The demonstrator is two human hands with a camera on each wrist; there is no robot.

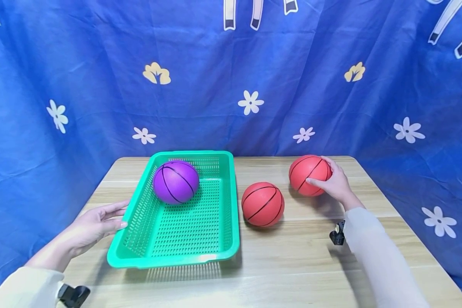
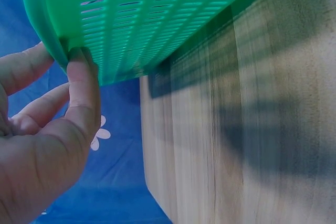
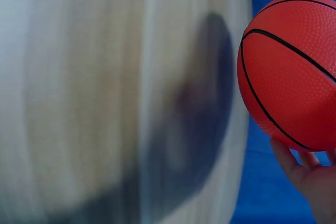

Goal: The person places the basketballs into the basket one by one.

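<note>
A green basket point(image 1: 188, 260) stands on the left half of the table, with a purple ball point(image 1: 176, 182) inside at its back left. The left hand point(image 1: 94, 224) grips the basket's left rim; in the left wrist view, fingers of that hand point(image 2: 58, 114) hold the basket edge point(image 2: 47, 30). At the back right, the right hand point(image 1: 334, 182) holds a red ball point(image 1: 309, 175) from its right side, thumb in front. The right wrist view shows the fingertips of the right hand point(image 3: 310, 177) against this ball point(image 3: 294, 72). Another red ball point(image 1: 262, 204) sits untouched between basket and right hand.
The wooden table point(image 1: 292, 265) ends at the back against a blue curtain point(image 1: 200, 107) with white flowers, which also runs along both sides. A small black device point(image 1: 337, 234) is at the right wrist, another point(image 1: 74, 295) at the left.
</note>
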